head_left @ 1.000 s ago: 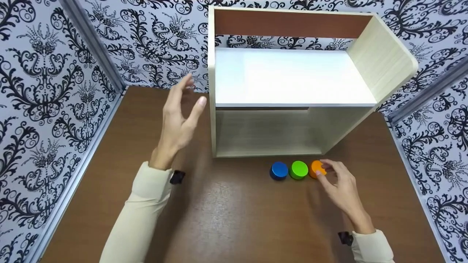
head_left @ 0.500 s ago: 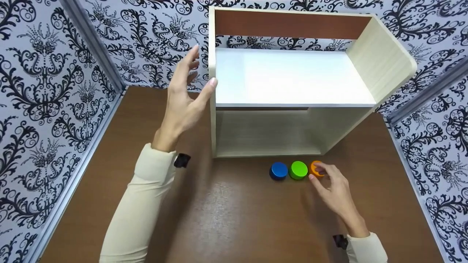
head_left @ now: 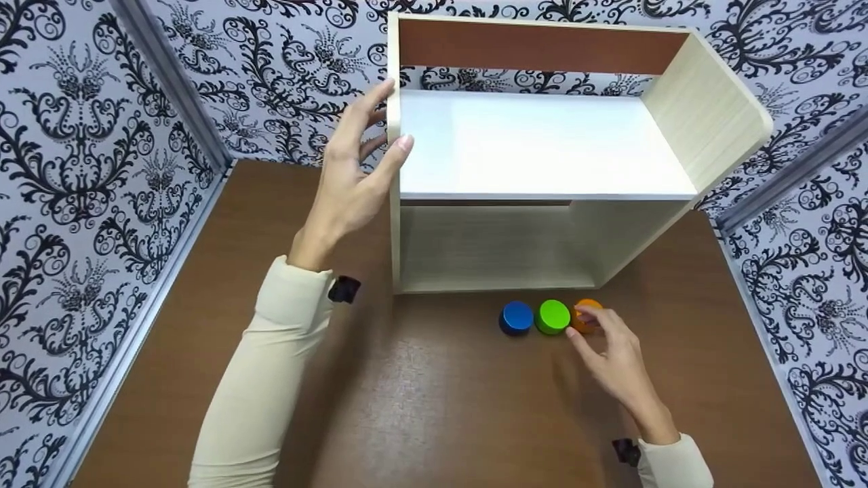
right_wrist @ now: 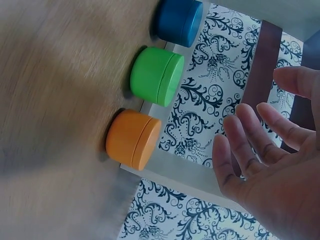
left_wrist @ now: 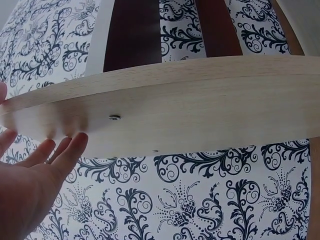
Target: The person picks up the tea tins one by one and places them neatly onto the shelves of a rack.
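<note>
A small wooden shelf unit [head_left: 502, 244] stands on the table. My left hand [head_left: 349, 183] is at its left side panel [left_wrist: 200, 107], thumb over the inner side and fingertips on the outer face. Three small round lidded containers stand in a row before the unit: blue [head_left: 517, 318], green [head_left: 553, 316] and orange [head_left: 584, 317]. Above the orange one hovers my right hand [head_left: 614, 359], thumb and fingers spread and partly covering it in the head view. In the right wrist view that hand [right_wrist: 280, 170] holds nothing, apart from the orange container [right_wrist: 132, 138].
A white middle shelf [head_left: 542, 146] spans the unit, and a brown back strip [head_left: 536, 46] runs along its top. Patterned walls [head_left: 81, 203] enclose the brown table [head_left: 434, 407] at the left, back and right.
My left hand has moved up and to the right, from beside the unit onto its side panel. The right hand has shifted slightly left over the orange container. The containers stay in place.
</note>
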`<action>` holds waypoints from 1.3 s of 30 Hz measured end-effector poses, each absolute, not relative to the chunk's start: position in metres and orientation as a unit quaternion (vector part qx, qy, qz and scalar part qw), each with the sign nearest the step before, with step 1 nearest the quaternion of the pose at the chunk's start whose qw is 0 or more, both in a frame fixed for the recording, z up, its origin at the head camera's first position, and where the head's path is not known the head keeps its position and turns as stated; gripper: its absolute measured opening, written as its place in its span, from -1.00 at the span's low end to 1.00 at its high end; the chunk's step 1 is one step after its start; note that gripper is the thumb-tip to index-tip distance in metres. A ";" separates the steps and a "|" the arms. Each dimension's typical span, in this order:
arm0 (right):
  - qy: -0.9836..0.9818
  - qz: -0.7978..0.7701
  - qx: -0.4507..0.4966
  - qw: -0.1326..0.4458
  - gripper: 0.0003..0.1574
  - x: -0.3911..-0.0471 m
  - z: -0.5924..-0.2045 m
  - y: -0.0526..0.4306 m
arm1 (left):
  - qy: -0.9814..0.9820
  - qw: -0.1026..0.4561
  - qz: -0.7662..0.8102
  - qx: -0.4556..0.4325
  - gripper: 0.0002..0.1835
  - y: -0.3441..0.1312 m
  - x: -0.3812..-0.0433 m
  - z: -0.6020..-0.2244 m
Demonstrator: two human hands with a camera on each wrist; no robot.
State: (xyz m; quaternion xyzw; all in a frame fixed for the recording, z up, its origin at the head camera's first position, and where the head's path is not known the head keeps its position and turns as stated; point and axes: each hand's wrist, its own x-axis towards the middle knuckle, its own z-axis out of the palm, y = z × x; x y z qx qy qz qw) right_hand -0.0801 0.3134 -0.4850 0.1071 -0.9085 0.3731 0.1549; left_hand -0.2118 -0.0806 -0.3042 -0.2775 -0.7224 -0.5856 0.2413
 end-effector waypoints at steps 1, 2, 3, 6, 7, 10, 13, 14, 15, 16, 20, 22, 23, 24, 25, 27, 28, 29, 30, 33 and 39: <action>-0.908 0.374 0.107 0.155 -0.53 -0.080 -0.485 0.313 | -0.719 0.239 -0.589 -0.280 -0.37 -0.081 -0.212 -0.304; -0.908 0.374 0.107 0.154 -0.53 -0.080 -0.486 0.313 | -0.717 0.237 -0.592 -0.281 -0.38 -0.081 -0.213 -0.304; -0.908 0.374 0.107 0.154 -0.53 -0.080 -0.487 0.313 | -0.715 0.235 -0.595 -0.281 -0.39 -0.081 -0.213 -0.304; -0.907 0.376 0.107 0.155 -0.53 -0.081 -0.489 0.313 | -0.709 0.231 -0.603 -0.283 -0.40 -0.081 -0.214 -0.304; -0.907 0.378 0.107 0.155 -0.53 -0.081 -0.490 0.313 | -0.708 0.229 -0.605 -0.283 -0.41 -0.081 -0.214 -0.303; -0.904 0.385 0.102 0.157 -0.53 -0.082 -0.493 0.314 | -0.706 0.224 -0.610 -0.281 -0.41 -0.081 -0.213 -0.303; -0.901 0.392 0.092 0.162 -0.54 -0.084 -0.497 0.317 | -0.704 0.224 -0.613 -0.281 -0.42 -0.082 -0.213 -0.303; -0.901 0.392 0.086 0.165 -0.55 -0.085 -0.498 0.318 | -0.704 0.224 -0.613 -0.282 -0.42 -0.082 -0.213 -0.303; -0.900 0.393 0.081 0.168 -0.55 -0.086 -0.500 0.320 | -0.703 0.224 -0.613 -0.282 -0.42 -0.082 -0.213 -0.303; -0.900 0.393 0.074 0.173 -0.55 -0.087 -0.501 0.322 | -0.702 0.224 -0.615 -0.282 -0.42 -0.082 -0.213 -0.303; -0.899 0.393 0.046 0.190 -0.51 -0.091 -0.506 0.330 | -0.699 0.218 -0.621 -0.279 -0.42 -0.082 -0.213 -0.302; -0.900 0.388 0.032 0.195 -0.48 -0.093 -0.508 0.335 | -0.698 0.215 -0.624 -0.278 -0.42 -0.082 -0.213 -0.302; -0.901 0.385 0.025 0.196 -0.46 -0.094 -0.510 0.338 | -0.698 0.215 -0.624 -0.277 -0.42 -0.082 -0.213 -0.301; -0.903 0.382 0.019 0.196 -0.43 -0.095 -0.511 0.340 | -0.699 0.215 -0.624 -0.277 -0.42 -0.082 -0.213 -0.301; -0.905 0.378 0.013 0.195 -0.41 -0.096 -0.513 0.343 | -0.699 0.215 -0.623 -0.277 -0.42 -0.082 -0.213 -0.301; -0.907 0.377 0.005 0.188 -0.34 -0.098 -0.516 0.348 | -0.699 0.216 -0.622 -0.279 -0.42 -0.082 -0.212 -0.301; -0.909 0.375 0.002 0.183 -0.31 -0.098 -0.517 0.351 | -0.700 0.217 -0.621 -0.279 -0.42 -0.082 -0.212 -0.301; -0.910 0.375 0.001 0.176 -0.27 -0.099 -0.519 0.353 | -0.700 0.217 -0.621 -0.280 -0.42 -0.083 -0.212 -0.301; -0.912 0.374 0.001 0.169 -0.24 -0.099 -0.520 0.355 | -0.700 0.216 -0.621 -0.280 -0.42 -0.083 -0.212 -0.301; -0.918 0.370 0.000 0.144 -0.16 -0.100 -0.523 0.361 | -0.702 0.212 -0.621 -0.278 -0.42 -0.083 -0.212 -0.301; -0.922 0.374 -0.011 0.097 -0.07 -0.104 -0.529 0.369 | -0.702 0.206 -0.622 -0.280 -0.41 -0.082 -0.212 -0.300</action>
